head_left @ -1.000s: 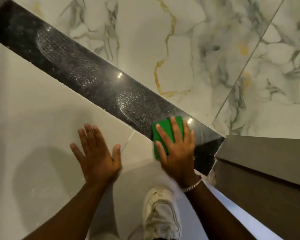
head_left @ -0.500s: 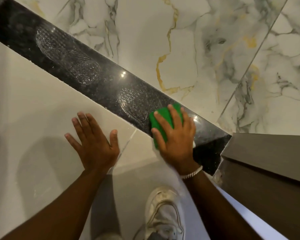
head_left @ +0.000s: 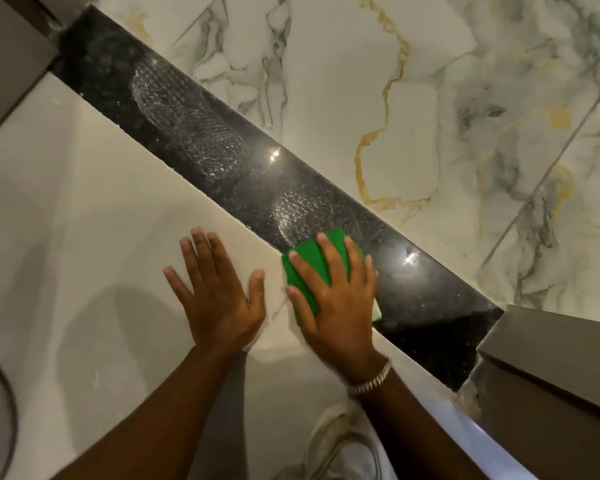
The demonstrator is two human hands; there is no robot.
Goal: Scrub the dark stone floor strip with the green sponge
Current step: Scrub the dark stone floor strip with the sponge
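Right hand (head_left: 340,306) pressed flat on sponge (head_left: 314,263), fingers spread; left hand (head_left: 219,299) splayed, empty. Sponge likely soft, light, wet-slick on strip (head_left: 430,299); palm from above.

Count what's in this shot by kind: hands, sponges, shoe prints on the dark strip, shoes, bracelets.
Hands: 2, left hand and right hand
Green sponge: 1
Shoe prints: 2
Shoe: 1
Bracelet: 1
Total: 7

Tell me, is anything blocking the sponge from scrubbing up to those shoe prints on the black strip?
Nothing visible blocks it. The right hand presses the green sponge on the dark stone strip, at the edge of the nearer shoe print. Only bare stone leads to the farther print.
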